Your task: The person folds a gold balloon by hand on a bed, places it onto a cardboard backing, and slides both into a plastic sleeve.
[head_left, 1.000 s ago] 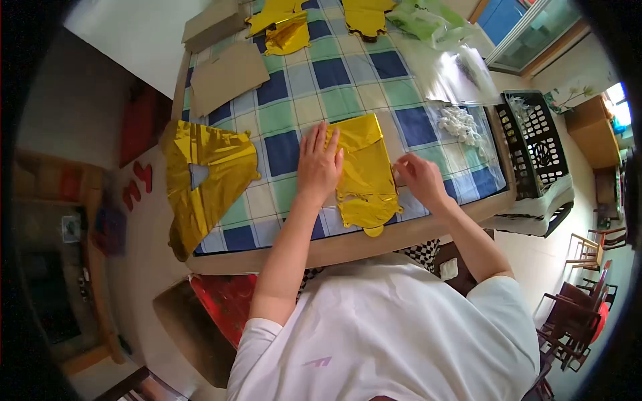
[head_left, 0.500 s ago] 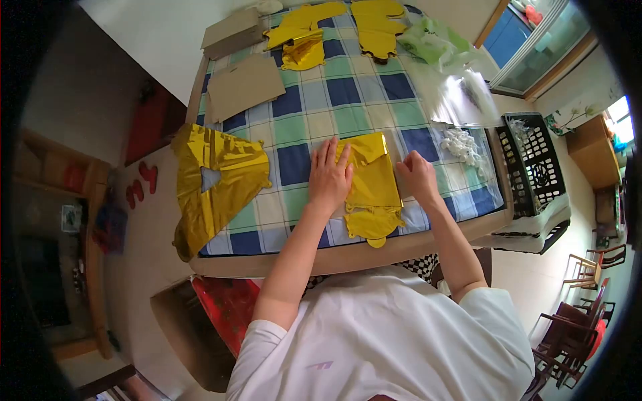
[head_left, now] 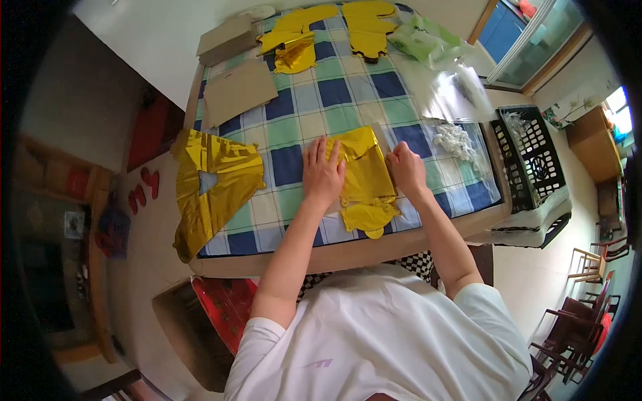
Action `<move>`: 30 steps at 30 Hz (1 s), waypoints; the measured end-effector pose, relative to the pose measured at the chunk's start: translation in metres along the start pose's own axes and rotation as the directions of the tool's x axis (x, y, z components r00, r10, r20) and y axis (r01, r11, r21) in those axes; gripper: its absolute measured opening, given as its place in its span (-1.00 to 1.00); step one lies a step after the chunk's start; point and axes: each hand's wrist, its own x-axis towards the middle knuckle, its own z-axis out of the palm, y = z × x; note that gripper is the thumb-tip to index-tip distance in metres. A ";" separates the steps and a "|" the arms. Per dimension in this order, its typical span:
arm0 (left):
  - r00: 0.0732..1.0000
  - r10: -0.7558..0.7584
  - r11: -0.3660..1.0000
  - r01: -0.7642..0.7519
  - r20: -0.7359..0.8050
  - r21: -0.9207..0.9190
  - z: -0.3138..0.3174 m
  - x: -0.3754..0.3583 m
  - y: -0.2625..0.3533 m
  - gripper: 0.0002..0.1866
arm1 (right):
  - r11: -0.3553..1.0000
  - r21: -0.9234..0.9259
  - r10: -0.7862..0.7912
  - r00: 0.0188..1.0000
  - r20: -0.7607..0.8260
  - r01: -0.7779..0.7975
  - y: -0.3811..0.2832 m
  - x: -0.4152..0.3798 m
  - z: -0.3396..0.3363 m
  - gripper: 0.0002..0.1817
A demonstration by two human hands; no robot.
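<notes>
A folded gold foil balloon (head_left: 364,177) lies on the checked bedding in front of me, with a rounded, scalloped end toward me. A strip of beige cardboard (head_left: 382,138) shows along its upper right edge. My left hand (head_left: 324,175) rests flat on the balloon's left side, fingers stretched out. At the right edge, my right hand (head_left: 408,172) is closed with the fingers curled in; what they grip, if anything, is hidden. Another gold foil balloon (head_left: 227,164), spread and creased, drapes over the bed's left corner.
Cardboard sheets (head_left: 239,93) and a cardboard stack (head_left: 226,41) lie at the far left. More gold foil balloons (head_left: 368,30) lie at the back. On the right are a green plastic bag (head_left: 424,43), clear plastic sleeves (head_left: 458,93), a white pile (head_left: 455,142) and a black basket (head_left: 535,160).
The whole view has shifted slightly. Both hands keep about the same places on the folded balloon, left flat and right closed.
</notes>
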 end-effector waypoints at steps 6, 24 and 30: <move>0.999 -0.042 0.998 0.042 0.004 0.048 0.011 0.024 -0.006 -0.48 | 0.997 -0.002 0.075 0.997 -0.022 -0.075 -0.014 0.032 0.005 -0.73; 0.993 -0.120 0.992 0.120 0.009 0.037 0.007 0.035 -0.008 -0.47 | 0.827 0.560 0.018 0.995 -0.094 0.038 0.063 -0.039 -0.176 -0.88; 0.997 -0.072 0.996 0.074 -0.041 0.047 0.011 0.035 -0.013 -0.48 | 0.718 0.688 -0.029 0.984 0.175 -0.101 -0.005 -0.052 -0.084 -0.86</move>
